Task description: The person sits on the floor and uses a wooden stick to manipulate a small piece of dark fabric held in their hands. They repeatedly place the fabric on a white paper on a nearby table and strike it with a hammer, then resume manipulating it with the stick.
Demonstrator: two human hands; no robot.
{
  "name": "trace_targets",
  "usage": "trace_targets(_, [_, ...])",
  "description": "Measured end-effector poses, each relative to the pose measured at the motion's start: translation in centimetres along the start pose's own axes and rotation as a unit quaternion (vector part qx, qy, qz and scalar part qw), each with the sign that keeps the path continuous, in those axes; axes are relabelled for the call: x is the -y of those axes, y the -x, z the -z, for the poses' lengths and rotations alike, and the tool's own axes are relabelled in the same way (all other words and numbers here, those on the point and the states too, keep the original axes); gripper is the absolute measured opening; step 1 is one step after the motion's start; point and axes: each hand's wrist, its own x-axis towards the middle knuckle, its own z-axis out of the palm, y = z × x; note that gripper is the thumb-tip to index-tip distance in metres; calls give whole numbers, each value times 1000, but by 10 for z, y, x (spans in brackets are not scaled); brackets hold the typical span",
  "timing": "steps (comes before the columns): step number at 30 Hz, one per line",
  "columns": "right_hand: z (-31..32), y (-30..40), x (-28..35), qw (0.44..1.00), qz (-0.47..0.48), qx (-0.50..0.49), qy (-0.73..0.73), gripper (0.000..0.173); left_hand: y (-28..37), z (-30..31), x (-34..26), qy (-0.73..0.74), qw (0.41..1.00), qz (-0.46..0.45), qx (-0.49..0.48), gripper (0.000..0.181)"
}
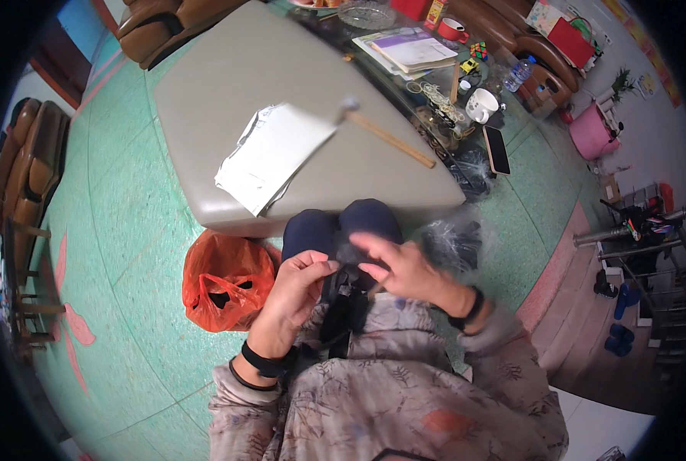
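My left hand is over my lap, its thumb and forefinger pinched on a small dark piece whose exact kind is unclear. Blurred by motion, my right hand is just to the right, thumb and fingers apart, with no object plainly in its grasp. Below both hands, several black pieces lie on my lap, partly hidden. An orange-red plastic bag with dark contents showing through its openings stands on the floor at my left. By my right knee is a clear plastic bag of black items.
Ahead, a grey padded ottoman holds white paper sheets and a wooden-handled hammer. Beside it, a glass table bears a mug, a phone, a looped cord and notebooks. Slippers lie on the right.
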Motion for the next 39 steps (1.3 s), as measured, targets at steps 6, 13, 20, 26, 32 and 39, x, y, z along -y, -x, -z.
trace_targets(6, [17,-6,3,959,202,54,193,23,7,-15,-12,53,994,87,41,10])
trace_targets(13, [-1,-1,-6,936,-279,60,-207,11,-5,5,6,-270,947,-156,81,14])
trace_targets(20, [-9,1,-10,928,-304,43,-209,13,-2,-9,13,-328,912,-246,21,14])
trace_targets(26, [-4,0,-6,829,-351,36,-434,13,-7,-10,5,-63,991,-111,48,6])
trace_targets(32, [-5,3,-2,918,-352,62,-172,23,-15,-7,19,-181,969,-171,-8,7])
trace_targets(39, [-10,12,-22,896,-341,40,-282,14,-15,-3,23,-313,920,-234,8,6])
